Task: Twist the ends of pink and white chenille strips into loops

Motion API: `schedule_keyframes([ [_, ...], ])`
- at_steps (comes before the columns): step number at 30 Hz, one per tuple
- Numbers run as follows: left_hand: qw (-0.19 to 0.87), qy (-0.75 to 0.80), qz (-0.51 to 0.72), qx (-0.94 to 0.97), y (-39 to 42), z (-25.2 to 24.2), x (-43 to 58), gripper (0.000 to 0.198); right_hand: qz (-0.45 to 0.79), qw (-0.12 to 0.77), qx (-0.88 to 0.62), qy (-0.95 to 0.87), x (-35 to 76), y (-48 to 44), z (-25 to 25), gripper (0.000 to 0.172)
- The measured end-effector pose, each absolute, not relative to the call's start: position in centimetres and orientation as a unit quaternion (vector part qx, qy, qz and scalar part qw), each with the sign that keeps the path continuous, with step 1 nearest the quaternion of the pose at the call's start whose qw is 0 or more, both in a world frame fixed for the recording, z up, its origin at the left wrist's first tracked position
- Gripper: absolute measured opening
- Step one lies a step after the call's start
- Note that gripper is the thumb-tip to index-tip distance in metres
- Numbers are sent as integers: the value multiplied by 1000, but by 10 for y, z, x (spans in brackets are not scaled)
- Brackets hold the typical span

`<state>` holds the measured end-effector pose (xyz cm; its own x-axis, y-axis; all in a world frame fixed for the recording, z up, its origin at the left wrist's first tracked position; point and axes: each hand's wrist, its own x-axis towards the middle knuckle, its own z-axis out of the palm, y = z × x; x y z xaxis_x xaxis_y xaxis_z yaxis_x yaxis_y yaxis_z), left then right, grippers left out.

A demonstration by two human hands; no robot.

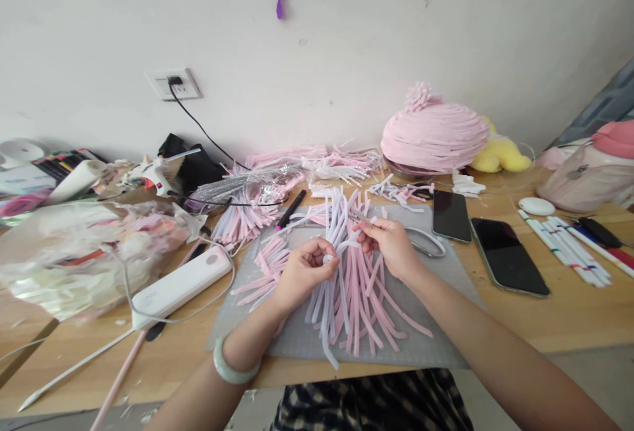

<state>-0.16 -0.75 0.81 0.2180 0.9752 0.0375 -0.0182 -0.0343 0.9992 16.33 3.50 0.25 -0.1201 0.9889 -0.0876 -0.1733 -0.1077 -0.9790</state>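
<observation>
My left hand point(303, 274) is closed, its thumb and fingers pinching a pale lavender-white pipe cleaner point(348, 244). Across from it, my right hand point(389, 244) pinches the same strand close to its end, and the fingertips partly hide it. Beneath both hands, many pink pipe cleaners point(352, 315) and pale lavender ones point(327, 325) fan out over a grey cutting mat point(446, 312). A shorter pink bunch point(271, 265) lies left of my left hand. Beside my right wrist rests a grey looped handle point(426, 241), its other end hidden.
Two phones point(508, 256) and white markers point(564, 249) lie to the right. A round pink fuzzy piece point(436, 135) stands at the back. On the left are a white glue gun point(181, 289) with its cable and a plastic bag point(94, 253) of scraps. A black marker point(291, 210) lies ahead.
</observation>
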Motion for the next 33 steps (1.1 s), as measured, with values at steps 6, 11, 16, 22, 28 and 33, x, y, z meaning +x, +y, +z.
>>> schedule_keyframes([
  [6, 569, 423, 472, 524, -6, 10, -5, 19, 384, 525, -470, -597, 169, 32, 3, 40],
  [11, 651, 366, 491, 449, -1, 5, -9, 23, -24, 410, -312, -857, 172, 20, 7, 37],
  [16, 718, 333, 463, 400, -2, 4, -7, 30, -68, 355, -265, -894, 165, 19, -3, 25],
  [22, 749, 319, 444, 375, -4, 8, -5, 22, -84, 364, -265, -889, 165, 19, -2, 26],
  [28, 775, 338, 445, 296, 1, 6, -7, 12, 69, 378, -277, -881, 163, 14, 3, 25],
  [33, 714, 349, 449, 409, 0, 5, -8, 17, 482, 340, -389, -708, 157, 16, 3, 25],
])
